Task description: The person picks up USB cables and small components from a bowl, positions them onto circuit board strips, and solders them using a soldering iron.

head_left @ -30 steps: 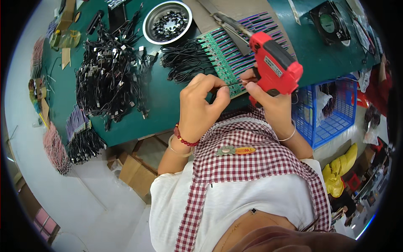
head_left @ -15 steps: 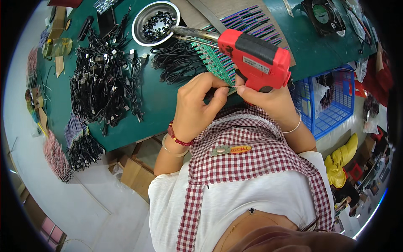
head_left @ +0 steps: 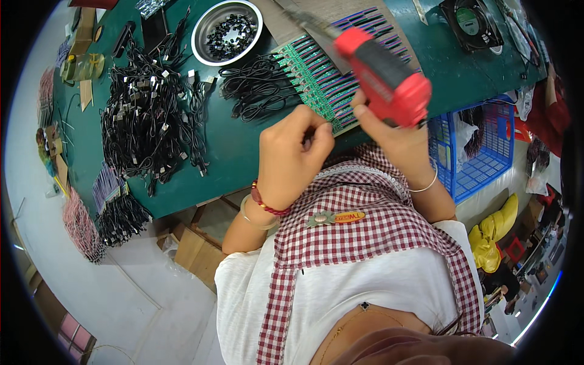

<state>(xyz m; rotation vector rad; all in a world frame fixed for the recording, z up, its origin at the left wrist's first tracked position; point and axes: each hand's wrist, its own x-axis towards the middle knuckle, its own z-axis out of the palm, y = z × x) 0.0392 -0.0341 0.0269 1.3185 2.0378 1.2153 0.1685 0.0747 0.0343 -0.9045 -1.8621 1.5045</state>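
On the green tabletop (head_left: 453, 88), we list one square black fan (head_left: 468, 24) near the far right corner. Toward the left edge, we count one yellowish clear bottle (head_left: 88, 67), lying on its side, and one narrow strip of brown cardboard (head_left: 86, 95) just below it. Beside the table at right, we enter one blue mesh basket (head_left: 483, 176) containing clear plastic (head_left: 465, 137). Further down, we note one crumpled yellow bundle, (head_left: 486, 249) material unclear. Under the table at left, we record one cardboard box (head_left: 201, 255).
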